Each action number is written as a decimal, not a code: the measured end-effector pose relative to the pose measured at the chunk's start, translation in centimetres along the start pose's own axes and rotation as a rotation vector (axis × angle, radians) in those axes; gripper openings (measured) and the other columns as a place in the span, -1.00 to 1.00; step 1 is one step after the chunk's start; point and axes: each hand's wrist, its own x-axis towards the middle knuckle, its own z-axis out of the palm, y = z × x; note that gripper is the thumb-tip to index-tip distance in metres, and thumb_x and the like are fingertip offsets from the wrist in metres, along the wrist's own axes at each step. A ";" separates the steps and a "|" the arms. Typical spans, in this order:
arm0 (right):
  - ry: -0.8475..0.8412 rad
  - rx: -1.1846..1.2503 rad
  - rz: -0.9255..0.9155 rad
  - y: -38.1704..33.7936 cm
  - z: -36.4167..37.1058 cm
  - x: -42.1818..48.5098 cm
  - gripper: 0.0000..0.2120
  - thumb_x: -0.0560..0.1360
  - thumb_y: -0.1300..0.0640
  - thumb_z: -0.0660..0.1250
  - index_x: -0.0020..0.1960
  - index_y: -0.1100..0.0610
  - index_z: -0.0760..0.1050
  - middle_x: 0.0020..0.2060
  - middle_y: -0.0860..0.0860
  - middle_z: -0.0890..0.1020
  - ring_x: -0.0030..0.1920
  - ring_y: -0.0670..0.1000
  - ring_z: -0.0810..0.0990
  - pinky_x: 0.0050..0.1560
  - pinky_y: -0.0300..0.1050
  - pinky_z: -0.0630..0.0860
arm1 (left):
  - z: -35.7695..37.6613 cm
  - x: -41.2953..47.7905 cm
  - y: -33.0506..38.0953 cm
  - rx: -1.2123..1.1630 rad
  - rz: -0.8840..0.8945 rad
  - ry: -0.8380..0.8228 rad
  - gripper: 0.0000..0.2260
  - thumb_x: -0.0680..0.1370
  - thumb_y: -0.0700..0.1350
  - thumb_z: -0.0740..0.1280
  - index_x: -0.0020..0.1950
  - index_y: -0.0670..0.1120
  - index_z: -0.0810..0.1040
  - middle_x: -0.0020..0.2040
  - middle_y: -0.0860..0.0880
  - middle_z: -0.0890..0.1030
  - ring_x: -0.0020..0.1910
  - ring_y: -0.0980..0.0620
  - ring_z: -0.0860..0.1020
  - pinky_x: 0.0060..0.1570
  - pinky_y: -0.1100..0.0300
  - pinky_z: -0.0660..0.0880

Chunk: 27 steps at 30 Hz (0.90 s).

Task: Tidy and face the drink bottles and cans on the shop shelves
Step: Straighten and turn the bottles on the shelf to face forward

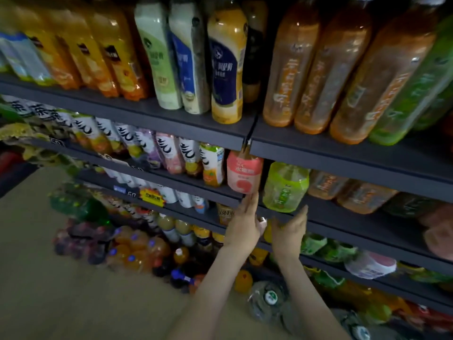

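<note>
reaching up to the shelf (pixel 355 228) edge with both hands. left hand (pixel 245 223): fingers straight, pressed together, tips at the base of the pink bottle (pixel 244 174); cannot tell if they touch it. right hand (pixel 290 228): fingers extended, loosely spread, holding nothing, tips at the shelf lip just below the green bottle (pixel 285 186). the pink and green bottles stand side by side at the shelf front.

Dark grey shelves (pixel 343 153), drink bottles (pixel 228 69) standing in rows
</note>
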 end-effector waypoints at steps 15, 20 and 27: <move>0.067 0.041 0.005 1.3 1.8 5.6 -0.33 0.53 -0.01 0.32 0.48 0.21 0.10 0.29 0.19 0.48 0.18 0.19 0.53 -0.05 -0.05 0.48 | 6.4 3.6 -1.3 -0.029 0.171 0.097 -0.11 0.52 -0.35 0.16 0.41 0.30 -0.41 0.47 0.28 -0.24 0.47 0.04 0.20 0.13 -0.28 0.43; 0.009 0.117 -0.062 3.2 1.4 6.1 -0.36 0.54 0.01 0.29 0.51 0.15 0.10 0.32 0.16 0.47 0.21 0.13 0.53 -0.05 -0.14 0.48 | 6.9 3.3 -1.5 -0.080 0.224 0.111 -0.15 0.56 -0.29 0.20 0.43 0.28 -0.38 0.48 0.31 -0.26 0.45 0.07 0.23 0.16 -0.23 0.44; 0.193 -0.089 -0.442 9.8 5.3 0.9 -0.60 0.52 0.26 0.28 0.32 0.32 0.28 0.14 0.22 0.43 0.19 0.17 0.42 0.11 -0.06 0.48 | 11.4 -0.7 -7.7 -0.118 0.192 0.369 -0.39 0.57 -0.26 0.19 0.54 0.04 -0.01 0.54 -0.02 0.10 0.50 0.10 0.07 0.37 0.38 0.17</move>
